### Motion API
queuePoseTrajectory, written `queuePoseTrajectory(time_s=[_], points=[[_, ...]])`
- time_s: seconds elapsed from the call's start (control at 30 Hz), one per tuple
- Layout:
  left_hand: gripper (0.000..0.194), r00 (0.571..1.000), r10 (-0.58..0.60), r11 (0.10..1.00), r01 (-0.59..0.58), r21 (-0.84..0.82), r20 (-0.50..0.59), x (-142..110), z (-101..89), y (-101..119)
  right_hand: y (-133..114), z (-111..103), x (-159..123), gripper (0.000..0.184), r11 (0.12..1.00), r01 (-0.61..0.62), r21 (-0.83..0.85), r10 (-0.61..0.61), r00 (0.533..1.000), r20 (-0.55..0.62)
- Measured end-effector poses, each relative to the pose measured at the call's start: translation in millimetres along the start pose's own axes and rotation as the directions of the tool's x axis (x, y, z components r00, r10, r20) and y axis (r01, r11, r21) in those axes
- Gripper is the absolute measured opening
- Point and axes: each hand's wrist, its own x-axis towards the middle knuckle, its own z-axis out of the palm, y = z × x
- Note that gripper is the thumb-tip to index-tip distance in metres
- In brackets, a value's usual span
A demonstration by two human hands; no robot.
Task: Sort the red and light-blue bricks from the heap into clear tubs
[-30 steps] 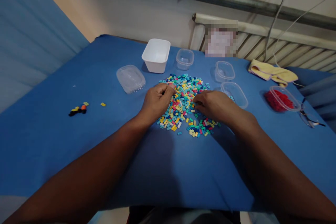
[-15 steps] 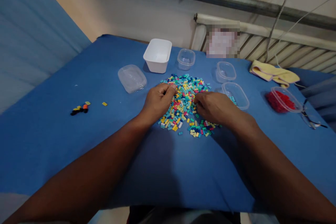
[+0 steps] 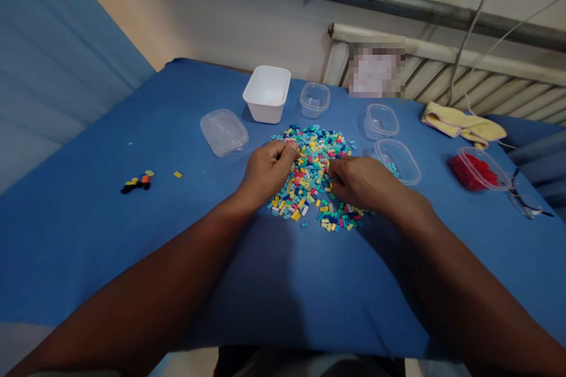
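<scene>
A wide heap of small toy building bricks [image 3: 316,159] in blue, teal, yellow, pink and white lies on the blue cloth. At the heap's left edge is my left hand [image 3: 270,168], closed, thumb pressed against the fingers; whatever it may pinch is too small to make out. My right hand [image 3: 360,179] rests on the heap's right side with its fingers curled down among the bricks, and its fingertips are hidden. Just beyond that hand stands a clear plastic tub [image 3: 409,168] with some teal bricks in it.
Behind the heap stand a white tub [image 3: 267,97], a clear tub [image 3: 315,107] and another clear tub [image 3: 381,128]. A clear lid [image 3: 224,132] lies left. Rightward are a container of red bricks [image 3: 473,172], glasses [image 3: 528,205] and a yellow cloth [image 3: 462,123]. Dark pieces [image 3: 136,184] lie far left.
The whole view has shifted very slightly to the right. Both hands keep nearly the same place and pose at the heap.
</scene>
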Motion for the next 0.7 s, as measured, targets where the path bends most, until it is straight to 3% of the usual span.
queuePoseTrajectory(time_s=[0.23, 0.37, 0.43, 0.53, 0.7], points=[[0.044, 0.999, -0.031, 0.999, 0.031, 0.008, 0.014, -1.8, -2.1, 7.6, 28.5, -31.5, -23.6, 0.020, 0.993, -0.074, 0.095, 0.093, 0.972, -0.217], [0.044, 1.000, -0.025, 0.999, 0.025, 0.023, 0.009, -1.2, -1.6, 6.6, 58.7, -45.4, -41.5, 0.013, 0.955, -0.265, 0.135, 0.295, 0.897, -0.329], [0.044, 1.000, -0.021, 1.000, 0.021, 0.021, 0.009, -0.5, -1.0, 4.4, 73.6, -44.4, -46.9, 0.008, 0.922, -0.356, 0.152, 0.387, 0.861, -0.331], [0.043, 1.000, -0.021, 1.000, 0.021, 0.012, 0.008, 0.2, -0.7, 2.2, 92.9, -36.1, -49.9, 0.007, 0.892, -0.432, 0.135, 0.453, 0.848, -0.275], [0.042, 0.999, -0.035, 0.999, 0.035, 0.020, 0.010, 0.2, -1.4, 4.1, 97.0, -28.1, -47.3, 0.018, 0.901, -0.415, 0.128, 0.433, 0.833, -0.344]])
